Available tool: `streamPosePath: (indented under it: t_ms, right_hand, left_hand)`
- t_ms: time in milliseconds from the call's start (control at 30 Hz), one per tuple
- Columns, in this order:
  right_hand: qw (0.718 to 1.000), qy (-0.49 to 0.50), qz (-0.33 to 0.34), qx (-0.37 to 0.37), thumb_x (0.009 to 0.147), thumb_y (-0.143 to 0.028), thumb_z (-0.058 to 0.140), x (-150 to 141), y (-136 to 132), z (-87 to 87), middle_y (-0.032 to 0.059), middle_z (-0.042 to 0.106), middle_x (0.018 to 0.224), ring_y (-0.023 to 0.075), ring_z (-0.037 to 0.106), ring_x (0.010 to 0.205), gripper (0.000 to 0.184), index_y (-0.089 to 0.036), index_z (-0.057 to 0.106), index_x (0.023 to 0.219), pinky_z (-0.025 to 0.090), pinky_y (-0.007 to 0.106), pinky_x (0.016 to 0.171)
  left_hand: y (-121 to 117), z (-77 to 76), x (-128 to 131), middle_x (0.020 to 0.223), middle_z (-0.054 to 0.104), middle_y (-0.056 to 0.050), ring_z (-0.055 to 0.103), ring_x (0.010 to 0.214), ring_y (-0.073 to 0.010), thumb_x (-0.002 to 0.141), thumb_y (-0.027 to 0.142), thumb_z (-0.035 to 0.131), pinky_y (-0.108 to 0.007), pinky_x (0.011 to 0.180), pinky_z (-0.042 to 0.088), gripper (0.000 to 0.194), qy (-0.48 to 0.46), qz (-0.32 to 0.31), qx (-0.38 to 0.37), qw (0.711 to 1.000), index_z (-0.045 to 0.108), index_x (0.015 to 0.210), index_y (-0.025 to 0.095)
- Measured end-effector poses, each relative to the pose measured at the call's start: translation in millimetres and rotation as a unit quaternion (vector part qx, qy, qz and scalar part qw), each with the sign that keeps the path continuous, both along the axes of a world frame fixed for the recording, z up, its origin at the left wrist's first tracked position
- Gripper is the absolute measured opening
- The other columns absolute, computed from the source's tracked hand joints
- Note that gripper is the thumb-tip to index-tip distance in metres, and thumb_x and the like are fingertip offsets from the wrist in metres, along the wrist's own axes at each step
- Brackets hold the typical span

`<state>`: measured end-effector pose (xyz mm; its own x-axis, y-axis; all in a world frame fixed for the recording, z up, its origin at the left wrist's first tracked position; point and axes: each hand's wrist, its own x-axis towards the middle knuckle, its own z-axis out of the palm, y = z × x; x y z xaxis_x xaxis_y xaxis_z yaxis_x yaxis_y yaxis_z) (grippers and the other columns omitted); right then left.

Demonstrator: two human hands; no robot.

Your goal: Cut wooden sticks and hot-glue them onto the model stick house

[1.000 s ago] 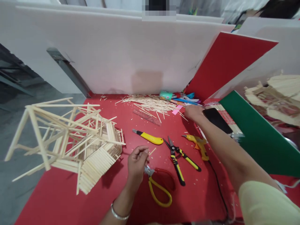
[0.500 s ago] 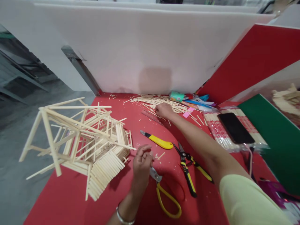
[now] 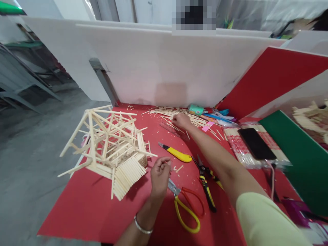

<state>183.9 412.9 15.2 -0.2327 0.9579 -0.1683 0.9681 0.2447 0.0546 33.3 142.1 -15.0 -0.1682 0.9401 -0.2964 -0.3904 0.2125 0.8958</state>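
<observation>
Many thin sticks [image 3: 166,111] lie in a loose pile at 12 o'clock of the utility knife [image 3: 180,154], at the far side of the red table [image 3: 89,212]. The right hand [image 3: 182,122] is at the pile's near edge, fingers curled down; whether a stick is gripped cannot be told. The step appears to be selecting a stick. A sound pick calls for fingertips isolating one stick and lifting it clear of its neighbours. The left hand [image 3: 160,174], at 7 o'clock, is half closed, thumb near fingertips; any small item pinched cannot be confirmed. Stick model [image 3: 128,176] stands at 9 o'clock, scissors [image 3: 176,191] at 6, pruning shears [image 3: 208,196] at 5, phone [image 3: 257,143] at 3.
</observation>
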Motion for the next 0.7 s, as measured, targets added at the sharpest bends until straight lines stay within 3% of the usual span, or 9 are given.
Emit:
streamPosePath:
  t_ms: [267,433,567,633,667,700]
  right_hand:
    - [1.0,0.008,-0.006,-0.017,0.095,-0.039,0.06,-31,11,-5.4,0.0094,0.06,0.127,0.0212,0.062,0.108,0.038,-0.018,0.058,0.126,0.054,0.043,0.091]
    - [0.998,0.03,-0.011,-0.057,0.093,-0.039,0.062,-35,5,10.0,0.0108,0.061,0.123,0.0216,0.062,0.106,0.039,-0.014,0.059,0.123,0.054,0.042,0.091]
    - [0.992,0.103,0.026,-0.062,0.088,-0.027,0.065,-19,-45,43.0,0.0141,0.072,0.099,0.0224,0.067,0.092,0.032,-0.007,0.067,0.114,0.052,0.032,0.08]
    - [0.985,0.151,0.051,-0.059,0.094,-0.026,0.055,-6,-91,61.5,0.007,0.074,0.093,0.0161,0.068,0.08,0.041,-0.014,0.058,0.133,0.052,0.027,0.071]
    - [0.978,0.19,0.066,-0.054,0.096,-0.031,0.05,1,-120,69.8,0.004,0.075,0.092,0.0138,0.068,0.076,0.043,-0.018,0.055,0.137,0.052,0.024,0.069]
    - [0.954,0.286,0.075,-0.051,0.095,-0.037,0.053,6,-151,76.7,0.0037,0.075,0.09,0.0142,0.068,0.074,0.041,-0.019,0.061,0.132,0.052,0.024,0.066]
  left_hand:
    - [6,-1.7,-3,0.061,0.06,0.002,0.051,0.051,-0.0082,0.08,0.038,0.071,-0.019,0.05,0.038,0.028,-0.004,0.024,-0.005,1.0,0.065,0.096,0.015]
    - [5,2.6,0,0.059,0.058,0.003,0.049,0.049,-0.0077,0.08,0.034,0.07,-0.018,0.047,0.036,0.023,0.001,0.013,-0.006,1.0,0.066,0.093,0.016]
    - [-1,16.2,0,0.063,0.06,0.002,0.05,0.05,-0.0067,0.081,0.031,0.068,-0.018,0.049,0.04,0.019,0.025,0.009,0.039,0.999,0.068,0.092,0.015]
    - [-12,25.5,0,0.065,0.061,0.001,0.051,0.051,-0.0069,0.08,0.033,0.069,-0.017,0.047,0.039,0.02,0.003,-0.008,0.05,0.999,0.068,0.089,0.015]
    - [-21,30.1,0,0.066,0.062,0.0,0.052,0.051,-0.0071,0.08,0.035,0.069,-0.017,0.045,0.039,0.021,-0.012,-0.015,0.051,0.998,0.067,0.089,0.015]
    - [-32,34.5,-1,0.066,0.062,0.0,0.051,0.049,-0.0068,0.08,0.036,0.069,-0.016,0.043,0.038,0.022,-0.028,-0.024,0.046,0.998,0.067,0.088,0.015]
